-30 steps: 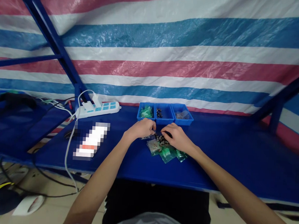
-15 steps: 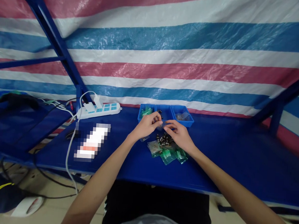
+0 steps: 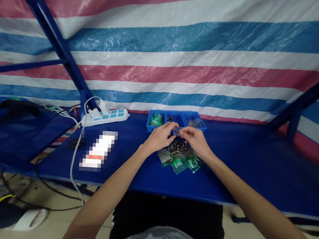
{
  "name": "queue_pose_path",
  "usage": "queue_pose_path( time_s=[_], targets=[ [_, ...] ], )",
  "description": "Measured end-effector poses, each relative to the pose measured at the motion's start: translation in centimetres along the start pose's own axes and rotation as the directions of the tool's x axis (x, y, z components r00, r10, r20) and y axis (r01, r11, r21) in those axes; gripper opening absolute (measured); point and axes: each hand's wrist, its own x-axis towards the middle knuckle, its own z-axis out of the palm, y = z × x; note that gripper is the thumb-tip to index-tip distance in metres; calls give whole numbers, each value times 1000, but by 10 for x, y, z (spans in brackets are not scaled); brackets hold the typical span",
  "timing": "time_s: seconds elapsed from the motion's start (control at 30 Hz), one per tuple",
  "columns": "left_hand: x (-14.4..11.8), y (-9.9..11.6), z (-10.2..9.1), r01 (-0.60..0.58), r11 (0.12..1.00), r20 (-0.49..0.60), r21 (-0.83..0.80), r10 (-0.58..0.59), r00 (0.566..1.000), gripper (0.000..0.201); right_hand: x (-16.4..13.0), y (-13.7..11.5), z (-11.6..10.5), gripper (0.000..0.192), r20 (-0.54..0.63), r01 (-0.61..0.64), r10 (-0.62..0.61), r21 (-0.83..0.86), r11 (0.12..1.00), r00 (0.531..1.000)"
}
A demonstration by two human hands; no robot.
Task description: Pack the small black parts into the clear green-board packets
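While both hands meet above the blue table (image 3: 240, 167), the details run as follows.
Left hand (image 3: 159, 138): fingers curled, tips pinched on the near end of a small clear bag (image 3: 178, 132).
Right hand (image 3: 197, 140): fingers bent, thumb and forefinger pinching the other end of the same bag.
Clear bag: held in the air between the two hands, just in front of the blue bins (image 3: 176, 120).
Beneath the hands: a pile of small dark parts (image 3: 177, 148) lies on the table, touching green packets (image 3: 178, 164).
Left side: a white power strip (image 3: 105, 117) lies well apart.
Change: a second ago both hands were down at the pile; they have since lifted toward the bins, fingertips drawn closer together.
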Motion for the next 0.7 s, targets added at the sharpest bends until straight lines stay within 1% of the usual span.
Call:
queue_pose_path(
  time_s=[0.1, 0.2, 0.37, 0.43, 0.47, 0.57, 0.63, 0.7],
  targets=[
    [0, 0, 0, -26, 998, 9, 57, 26, 1000, 39, 1, 3, 0, 32, -30, -16, 17, 44, 999, 999],
    [0, 0, 1, -28, 995, 10, 94, 27, 1000, 40, 2, 4, 0, 34, -23, -30, 32, 78, 997, 999],
    [0, 0, 2, -33, 988, 3, 150, 33, 999, 19, 1, 3, 0, 43, -12, -14, 14, 55, 998, 1000],
    [0, 0, 4, -31, 989, -15, 147, 33, 999, 17, 1, 2, 0, 45, -27, -6, 7, 43, 999, 1000],
    [1, 0, 4, -25, 990, -26, 138, 29, 999, 17, 1, 1, 0, 43, -28, -3, 4, 31, 1000, 1000],
    [2, -2, 7, 18, 994, -57, 104, -12, 998, 17, -1, -2, 1, 33, 15, 15, -15, -54, 998, 1000],
    [2, -4, 8, 52, 995, -79, 86, -45, 996, 17, -2, -4, 1, 32, 48, 78, -71, -149, 986, 996],
    [3, -4, 8, 73, 996, -106, 57, -67, 992, 14, -3, -4, 1, 28, 46, 167, -160, -254, 953, 986]
  ],
)
